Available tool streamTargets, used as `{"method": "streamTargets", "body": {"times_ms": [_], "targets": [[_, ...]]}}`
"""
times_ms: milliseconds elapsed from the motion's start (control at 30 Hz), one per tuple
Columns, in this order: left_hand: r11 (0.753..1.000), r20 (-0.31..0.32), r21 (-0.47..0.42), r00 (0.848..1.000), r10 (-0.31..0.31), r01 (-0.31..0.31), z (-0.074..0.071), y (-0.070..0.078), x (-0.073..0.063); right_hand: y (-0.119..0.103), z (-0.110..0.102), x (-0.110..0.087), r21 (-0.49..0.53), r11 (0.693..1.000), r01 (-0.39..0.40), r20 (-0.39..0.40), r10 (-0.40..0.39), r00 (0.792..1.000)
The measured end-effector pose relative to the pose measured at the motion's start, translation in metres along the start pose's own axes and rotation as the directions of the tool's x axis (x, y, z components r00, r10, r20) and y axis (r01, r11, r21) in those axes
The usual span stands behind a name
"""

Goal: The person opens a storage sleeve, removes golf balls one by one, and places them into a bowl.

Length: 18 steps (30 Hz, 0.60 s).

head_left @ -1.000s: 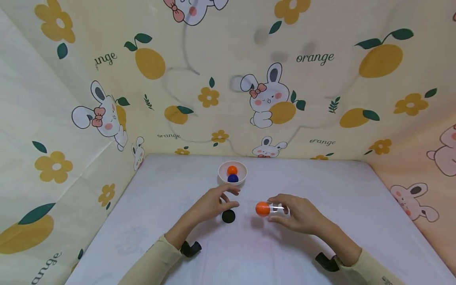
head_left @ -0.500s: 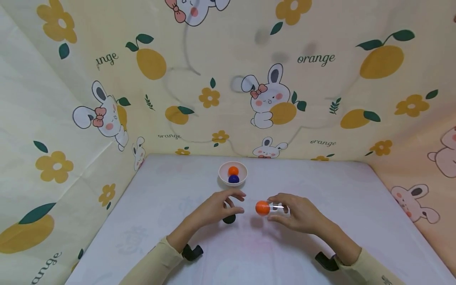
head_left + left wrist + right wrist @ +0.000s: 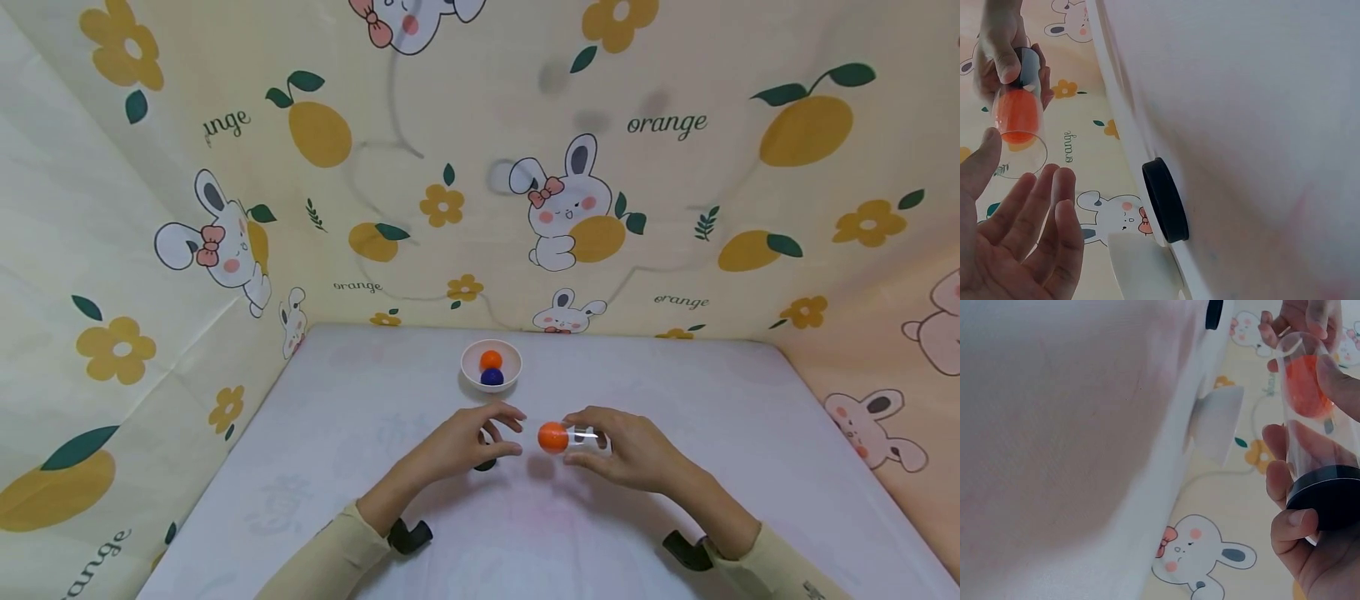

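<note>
My right hand [image 3: 633, 450] grips a clear tube [image 3: 585, 439] lying nearly level above the table. Inside the tube, toward its uncapped end, sits an orange ball [image 3: 552, 437]. The other end of the tube has a black cap [image 3: 1329, 497], which rests in my right palm. My left hand [image 3: 465, 442] hovers just left of the tube's mouth, fingers spread and loosely bent, holding nothing. A loose black lid [image 3: 1169, 200] lies on the table; in the head view my left hand partly hides it.
Behind my hands, a small white bowl [image 3: 468, 377] holds another orange ball [image 3: 491, 359] and a dark blue ball [image 3: 492, 377]. Printed cloth [image 3: 465, 233] rises as a wall at the back and sides of the white table [image 3: 360, 375].
My left hand has moved away from the bowl, toward the front and right, nearing the tube's mouth and covering part of the lid. My right hand stays almost still with the tube.
</note>
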<state>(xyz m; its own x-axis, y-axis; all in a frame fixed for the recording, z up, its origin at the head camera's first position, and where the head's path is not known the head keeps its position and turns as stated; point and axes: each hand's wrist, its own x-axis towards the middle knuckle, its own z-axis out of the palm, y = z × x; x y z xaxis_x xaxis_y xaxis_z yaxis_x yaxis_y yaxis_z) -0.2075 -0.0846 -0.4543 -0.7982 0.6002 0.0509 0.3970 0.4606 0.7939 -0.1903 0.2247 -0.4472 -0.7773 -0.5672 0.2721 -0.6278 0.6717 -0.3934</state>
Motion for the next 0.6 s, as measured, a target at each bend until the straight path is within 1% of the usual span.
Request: {"method": "streamTargets", "body": {"times_ms": [300,600], "targets": [[1.000,-0.008,-0.008,1.000,0.014,-0.014,0.0035,0.0008,0.0012,-0.0004,-0.0012,-0.0005,-0.016,1.000,0.006,-0.008,-0.006,1.000],[1.000,-0.019,0.007,1.000,0.025,-0.025,0.0059,-0.0018,0.0024,0.0000,-0.0014,0.0000,-0.035,0.999,-0.018,0.026,0.019,0.999]]}}
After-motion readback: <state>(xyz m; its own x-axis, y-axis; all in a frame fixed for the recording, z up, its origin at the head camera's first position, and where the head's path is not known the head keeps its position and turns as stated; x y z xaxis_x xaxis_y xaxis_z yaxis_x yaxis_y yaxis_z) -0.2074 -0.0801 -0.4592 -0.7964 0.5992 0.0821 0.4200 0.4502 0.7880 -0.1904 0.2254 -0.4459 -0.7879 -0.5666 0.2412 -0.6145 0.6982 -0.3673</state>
